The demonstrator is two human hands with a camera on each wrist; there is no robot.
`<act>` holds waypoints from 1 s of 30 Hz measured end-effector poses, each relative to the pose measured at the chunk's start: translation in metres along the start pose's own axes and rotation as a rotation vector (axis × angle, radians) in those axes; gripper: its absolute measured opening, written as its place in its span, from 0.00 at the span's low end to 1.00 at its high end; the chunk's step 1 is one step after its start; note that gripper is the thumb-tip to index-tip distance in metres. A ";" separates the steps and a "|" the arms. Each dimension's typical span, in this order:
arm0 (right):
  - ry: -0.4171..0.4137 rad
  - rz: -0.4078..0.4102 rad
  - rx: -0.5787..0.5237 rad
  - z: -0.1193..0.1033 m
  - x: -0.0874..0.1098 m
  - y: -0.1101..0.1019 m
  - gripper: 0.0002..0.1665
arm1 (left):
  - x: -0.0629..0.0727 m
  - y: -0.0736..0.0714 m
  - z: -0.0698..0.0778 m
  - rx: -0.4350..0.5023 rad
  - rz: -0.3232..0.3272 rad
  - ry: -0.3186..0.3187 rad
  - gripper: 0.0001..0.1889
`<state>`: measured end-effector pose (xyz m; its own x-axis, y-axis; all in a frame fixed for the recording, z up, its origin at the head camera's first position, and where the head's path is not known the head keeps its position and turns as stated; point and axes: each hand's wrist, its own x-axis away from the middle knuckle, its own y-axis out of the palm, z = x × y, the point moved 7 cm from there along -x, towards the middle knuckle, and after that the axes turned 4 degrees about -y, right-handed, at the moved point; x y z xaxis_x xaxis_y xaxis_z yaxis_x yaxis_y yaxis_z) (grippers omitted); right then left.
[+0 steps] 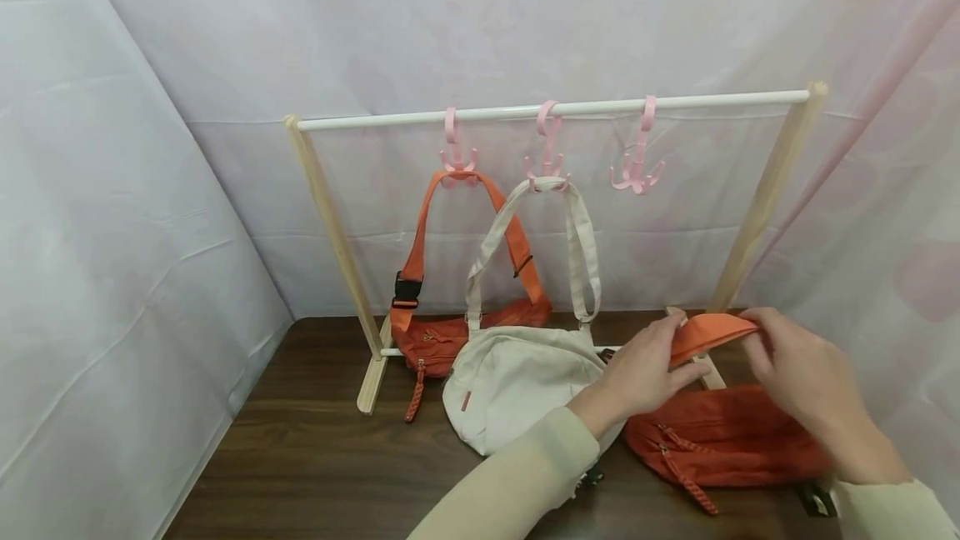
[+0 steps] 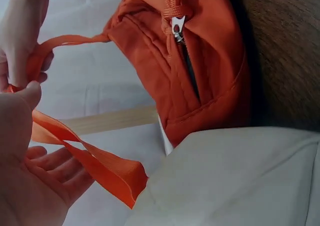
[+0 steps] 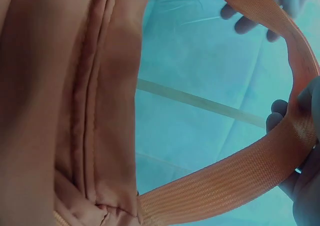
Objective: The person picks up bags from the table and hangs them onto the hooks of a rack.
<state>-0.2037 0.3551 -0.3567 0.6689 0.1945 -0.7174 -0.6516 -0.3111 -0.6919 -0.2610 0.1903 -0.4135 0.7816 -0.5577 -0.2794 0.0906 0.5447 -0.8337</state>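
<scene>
An orange-red waist bag [image 1: 738, 436] with zips and braided pulls rests on the table at the right, its orange strap [image 1: 708, 333] raised in a loop between both hands. My right hand [image 1: 810, 377] pinches the strap between thumb and fingers; in the right wrist view the webbing [image 3: 225, 186] bends at that grip. My left hand [image 1: 637, 369] is at the strap's left part. Its fingers [image 2: 65, 173] lie fairly straight behind the webbing, with the thumb apart from them. Beside the left forearm, a cream bag [image 1: 525, 382] hangs by its strap, partly covered by the sleeve.
A white rail [image 1: 502, 113] on wooden posts carries three pink hooks. Another orange-red waist bag [image 1: 435, 344] hangs from the left hook [image 1: 457, 158], and the cream bag from the middle one [image 1: 547, 152]. The right hook [image 1: 639, 161] bears nothing. Pale cloth surrounds the brown table [image 1: 300, 457].
</scene>
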 end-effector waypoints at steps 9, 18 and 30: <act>-0.009 0.061 0.011 -0.002 0.003 -0.013 0.15 | -0.007 0.010 0.010 0.011 0.007 0.046 0.33; -0.006 0.097 0.018 0.000 0.001 -0.028 0.15 | -0.007 0.009 0.022 0.110 -0.029 0.072 0.29; -0.008 0.155 0.065 -0.006 -0.004 -0.047 0.15 | -0.007 0.005 0.040 0.160 -0.044 0.131 0.26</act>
<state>-0.1737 0.3632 -0.3204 0.5557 0.1559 -0.8166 -0.7689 -0.2773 -0.5762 -0.2413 0.2221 -0.3962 0.6885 -0.6543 -0.3128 0.2281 0.6048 -0.7630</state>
